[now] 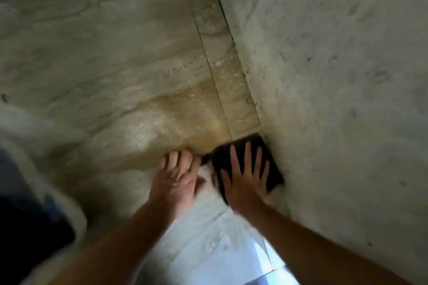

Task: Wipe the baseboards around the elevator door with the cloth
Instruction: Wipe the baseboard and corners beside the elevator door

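— Well, head view: where's the cloth (221, 157)?
— Dark, lying on the marble floor (104, 65), tight against the foot of the rough wall (335, 76). The right hand (245, 183) presses flat on it, fingers straight and spread; grip apart, nothing pinched.
— And the left hand (178, 176)?
— Rests on the floor just beside the cloth, fingers loosely bent, grip apart, holding nothing. Edges blurred; cannot tell whether it touches the cloth.

Veined beige marble floor (104, 53) meets a mottled grey wall (347, 76), daylight patch (261, 259) below.
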### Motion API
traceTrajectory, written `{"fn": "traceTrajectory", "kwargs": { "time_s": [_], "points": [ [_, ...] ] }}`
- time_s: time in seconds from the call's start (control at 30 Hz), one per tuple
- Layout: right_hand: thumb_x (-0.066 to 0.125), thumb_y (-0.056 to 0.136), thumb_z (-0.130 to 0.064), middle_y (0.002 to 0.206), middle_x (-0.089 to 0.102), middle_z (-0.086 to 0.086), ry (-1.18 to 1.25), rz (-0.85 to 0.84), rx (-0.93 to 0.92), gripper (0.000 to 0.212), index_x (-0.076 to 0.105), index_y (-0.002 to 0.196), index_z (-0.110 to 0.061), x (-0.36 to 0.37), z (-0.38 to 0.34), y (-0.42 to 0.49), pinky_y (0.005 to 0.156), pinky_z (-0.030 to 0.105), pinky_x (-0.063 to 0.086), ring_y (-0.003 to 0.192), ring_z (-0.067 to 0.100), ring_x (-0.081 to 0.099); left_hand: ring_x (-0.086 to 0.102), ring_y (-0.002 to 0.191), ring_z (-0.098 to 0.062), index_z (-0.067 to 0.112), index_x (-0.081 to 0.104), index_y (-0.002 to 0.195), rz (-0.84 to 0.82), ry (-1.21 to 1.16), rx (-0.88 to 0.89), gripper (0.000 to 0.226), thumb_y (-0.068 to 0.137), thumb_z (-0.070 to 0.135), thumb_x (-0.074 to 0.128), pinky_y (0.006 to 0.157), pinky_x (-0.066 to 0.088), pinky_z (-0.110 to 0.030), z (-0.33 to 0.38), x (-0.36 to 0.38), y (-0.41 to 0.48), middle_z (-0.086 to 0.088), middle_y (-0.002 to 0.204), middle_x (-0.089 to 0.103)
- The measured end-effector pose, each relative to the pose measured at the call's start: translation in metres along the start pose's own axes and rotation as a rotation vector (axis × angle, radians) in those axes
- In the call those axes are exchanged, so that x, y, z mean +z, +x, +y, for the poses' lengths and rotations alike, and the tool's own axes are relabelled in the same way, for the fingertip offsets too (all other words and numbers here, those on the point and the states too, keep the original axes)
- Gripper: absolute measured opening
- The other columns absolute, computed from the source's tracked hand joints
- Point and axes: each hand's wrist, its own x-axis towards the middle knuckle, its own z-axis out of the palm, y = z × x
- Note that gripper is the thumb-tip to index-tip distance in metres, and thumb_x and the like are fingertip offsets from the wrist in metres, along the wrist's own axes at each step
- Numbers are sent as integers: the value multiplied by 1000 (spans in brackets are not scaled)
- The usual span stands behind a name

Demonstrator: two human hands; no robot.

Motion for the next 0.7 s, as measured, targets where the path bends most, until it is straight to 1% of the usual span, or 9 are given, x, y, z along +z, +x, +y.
{"fn": "traceTrajectory", "kwargs": {
  "time_s": [0.03, 0.1, 0.17, 0.23, 0.3, 0.37, 0.47, 0.63, 0.7],
  "points": [
    [33, 97, -52, 159, 25, 21, -31, 33, -44, 64, 30, 154, -23, -6, -7, 36, 112, 65, 22, 144, 48, 24, 53, 95, -37, 13, 60, 117, 83, -12, -6, 50, 82, 48, 60, 81, 45, -47, -5, 0, 7, -18, 115, 57],
    [31, 98, -55, 163, 13, 19, -51, 15, -114, 66, 20, 156, -25, -21, -25, 118, 115, 62, 10, 147, 46, 11, 53, 91, -36, 12, 61, 109, 148, -8, -85, 42, 82, 45, 58, 79, 42, -45, -20, -6, 30, -18, 111, 58],
    [25, 96, -60, 165, -8, 12, -44, -101, -123, 71, 0, 156, -32, -37, -40, 188, 117, 59, -1, 149, 40, -8, 54, 96, -37, 10, 60, 111, 145, 22, -154, 44, 84, 44, 55, 82, 42, -45, -40, -17, 57, -20, 117, 58],
    [18, 95, -64, 164, -18, 9, -51, -192, -107, 72, -10, 154, -35, -48, -43, 212, 118, 58, -5, 149, 37, -16, 52, 104, -37, 9, 55, 121, 131, 7, -211, 49, 88, 45, 50, 87, 43, -45, -59, -31, 84, -21, 127, 52],
    [14, 95, -62, 165, -4, 15, -135, -87, -156, 70, 0, 156, -30, -47, -42, 192, 118, 60, 5, 149, 42, -3, 47, 118, -40, 11, 46, 133, 125, -18, -289, 57, 90, 48, 46, 95, 41, -48, -79, -43, 108, -22, 141, 42],
    [19, 98, -57, 163, 12, 21, -156, 16, -215, 67, 16, 157, -24, -37, -37, 152, 115, 62, 18, 147, 47, 12, 37, 133, -43, 14, 36, 143, 129, -75, -335, 63, 92, 51, 43, 105, 37, -53, -95, -51, 130, -22, 153, 30],
    [27, 99, -57, 163, 14, 19, -148, -38, -241, 67, 18, 157, -24, -19, -24, 114, 112, 64, 23, 147, 46, 14, 15, 149, -43, 17, 18, 153, 135, -152, -363, 72, 94, 57, 29, 117, 21, -55, -115, -51, 156, -18, 164, 11],
    [19, 98, -62, 163, 14, 17, -206, -101, -265, 67, 13, 157, -31, -32, -32, 161, 111, 66, 17, 147, 45, 13, -1, 150, -44, 20, 13, 155, 132, -186, -428, 81, 88, 65, 15, 119, 7, -62, -143, -55, 199, -17, 164, 2],
    [7, 94, -66, 165, -5, 14, -206, -117, -240, 68, -7, 155, -38, -45, -43, 211, 113, 64, 1, 148, 41, -11, 3, 149, -47, 16, 19, 153, 156, -155, -448, 82, 88, 66, 18, 118, 7, -64, -151, -57, 208, -22, 162, 8]
  ]
}}
